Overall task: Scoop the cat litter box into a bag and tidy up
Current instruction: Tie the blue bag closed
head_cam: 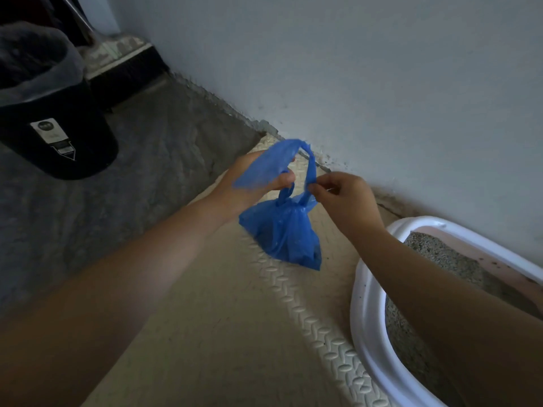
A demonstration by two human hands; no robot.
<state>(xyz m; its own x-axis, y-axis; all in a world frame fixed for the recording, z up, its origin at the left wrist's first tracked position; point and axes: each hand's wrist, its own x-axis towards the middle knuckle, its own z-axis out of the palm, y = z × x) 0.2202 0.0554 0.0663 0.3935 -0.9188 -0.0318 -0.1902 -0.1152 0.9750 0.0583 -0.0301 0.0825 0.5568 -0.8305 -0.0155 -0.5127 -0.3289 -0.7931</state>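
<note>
A small blue plastic bag (282, 233) hangs in the air above the cream foam mat, its bottom bulging with contents and its neck twisted. My left hand (249, 183) grips one blue handle strip, which drapes over its fingers. My right hand (343, 198) pinches the other handle strip between thumb and fingertips. The two strips arch together above the knot. The litter box (364, 304), white-rimmed with a pink inner wall and grey litter, sits at the lower right under my right forearm.
A dark bin (58, 118) lined with a grey bag stands at the upper left on the grey concrete floor. A cream embossed foam mat (223, 333) lies under the bag. The pale wall (382, 83) runs behind, with a brush head at its far end.
</note>
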